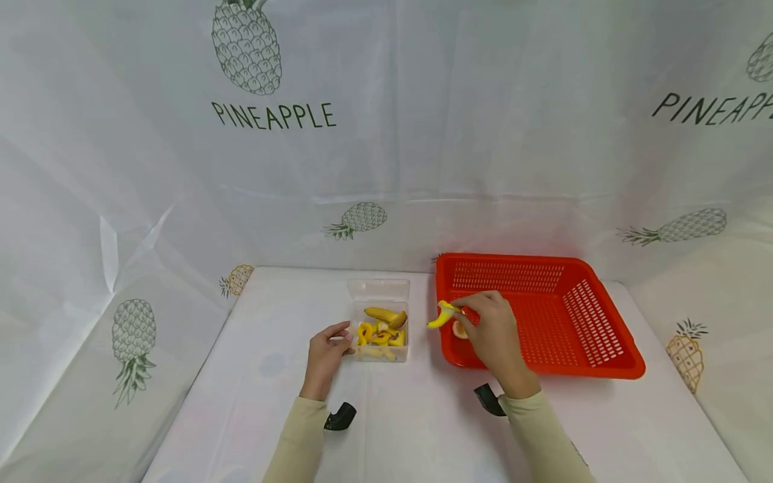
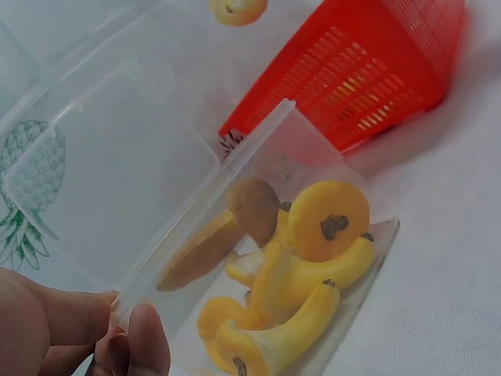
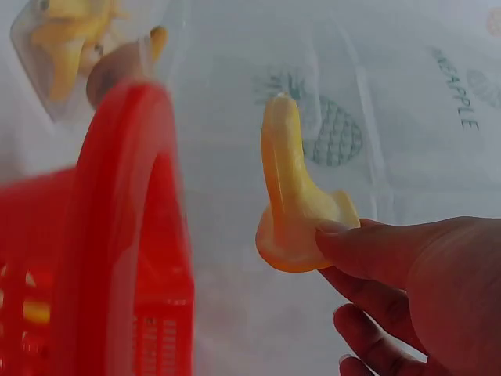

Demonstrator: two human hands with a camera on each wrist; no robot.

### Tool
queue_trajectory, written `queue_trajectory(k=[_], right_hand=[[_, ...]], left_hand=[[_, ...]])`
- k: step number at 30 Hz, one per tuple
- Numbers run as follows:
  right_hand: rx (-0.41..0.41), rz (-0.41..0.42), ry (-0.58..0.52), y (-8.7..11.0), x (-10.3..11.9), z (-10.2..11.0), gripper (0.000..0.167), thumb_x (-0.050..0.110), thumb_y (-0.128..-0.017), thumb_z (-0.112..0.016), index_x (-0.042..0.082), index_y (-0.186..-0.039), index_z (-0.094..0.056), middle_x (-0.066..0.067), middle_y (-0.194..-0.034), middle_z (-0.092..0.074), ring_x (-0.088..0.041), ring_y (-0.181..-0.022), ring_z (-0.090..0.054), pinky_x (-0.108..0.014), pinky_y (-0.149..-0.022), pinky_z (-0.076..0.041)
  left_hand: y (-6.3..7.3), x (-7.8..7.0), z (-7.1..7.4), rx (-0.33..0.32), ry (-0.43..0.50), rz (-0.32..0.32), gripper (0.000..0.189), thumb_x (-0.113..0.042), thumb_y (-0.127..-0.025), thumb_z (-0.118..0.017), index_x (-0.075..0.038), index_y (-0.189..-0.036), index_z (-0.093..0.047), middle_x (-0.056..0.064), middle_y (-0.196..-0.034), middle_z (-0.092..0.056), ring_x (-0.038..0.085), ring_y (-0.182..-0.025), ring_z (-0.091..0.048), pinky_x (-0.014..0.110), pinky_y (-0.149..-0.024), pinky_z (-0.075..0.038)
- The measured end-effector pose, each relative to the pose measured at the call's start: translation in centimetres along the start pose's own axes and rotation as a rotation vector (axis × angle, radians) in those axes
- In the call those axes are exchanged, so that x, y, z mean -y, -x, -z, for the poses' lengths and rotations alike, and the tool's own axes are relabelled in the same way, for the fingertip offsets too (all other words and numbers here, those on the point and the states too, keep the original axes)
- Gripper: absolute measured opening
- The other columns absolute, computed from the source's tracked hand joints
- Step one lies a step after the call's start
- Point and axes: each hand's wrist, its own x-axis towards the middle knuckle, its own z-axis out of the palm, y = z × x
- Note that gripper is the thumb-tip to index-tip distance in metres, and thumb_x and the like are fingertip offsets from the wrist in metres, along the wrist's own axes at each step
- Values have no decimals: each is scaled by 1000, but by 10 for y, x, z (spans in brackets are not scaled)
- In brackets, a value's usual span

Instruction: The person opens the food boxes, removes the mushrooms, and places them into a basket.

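My left hand (image 1: 326, 352) pinches the left rim of a clear plastic box (image 2: 293, 125), whose lid (image 1: 379, 290) stands raised at the back. Inside lie several yellow toy bananas (image 2: 309, 333) and brownish banana-like pieces (image 2: 254, 210). Over the left rim of the red basket (image 1: 531, 325), my right hand (image 1: 496, 332) holds a yellow toy banana (image 3: 293, 204) with a half-peeled look, gripped between thumb and fingers at its wide end. Its narrow tip points up in the right wrist view. A pale round piece (image 1: 459, 330) lies in the basket, partly hidden by the right hand.
The basket stands on the right of the white table (image 1: 404, 429), a short gap from the box. Behind the table hangs a white sheet (image 1: 483, 134) printed with pineapples. Black curved parts (image 1: 341, 417) sit by both wrists.
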Motion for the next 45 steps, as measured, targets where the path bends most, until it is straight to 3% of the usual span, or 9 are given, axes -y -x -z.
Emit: queue_trajectory(k=[9, 18, 28, 45], right_hand=[[-23, -15, 56, 11, -29, 15, 28, -4, -76, -92, 2, -101, -82, -12, -94, -79, -35, -94, -62, -49, -75, -51], [10, -63, 102, 23, -50, 21, 25, -4, -76, -92, 2, -98, -82, -15, -95, -79, -38, -95, -62, -52, -76, -52], [74, -109, 117, 28, -55, 22, 20, -3, -79, -90, 1, -97, -82, -15, -92, -78, -42, -98, -64, -58, -81, -53], [139, -121, 148, 30, -57, 17, 20, -3, -80, -89, 1, -98, -82, -14, -92, -78, -42, -100, -64, -58, -79, -57]], left_hand=[[-1, 1, 0, 2, -9, -2, 37, 3, -102, -65, 13, -138, -61, 17, -110, -60, 14, -78, -62, 23, -69, -61], [2, 0, -1, -13, -6, 2, 35, 5, -102, -64, 14, -136, -62, 17, -109, -59, 18, -80, -63, 20, -67, -60], [3, -1, -1, -3, -4, -1, 35, 5, -103, -63, 14, -137, -62, 16, -109, -59, 16, -79, -62, 27, -72, -63], [3, -1, -1, 1, -12, -3, 36, 6, -103, -62, 13, -138, -62, 20, -113, -59, 14, -78, -62, 23, -69, -62]])
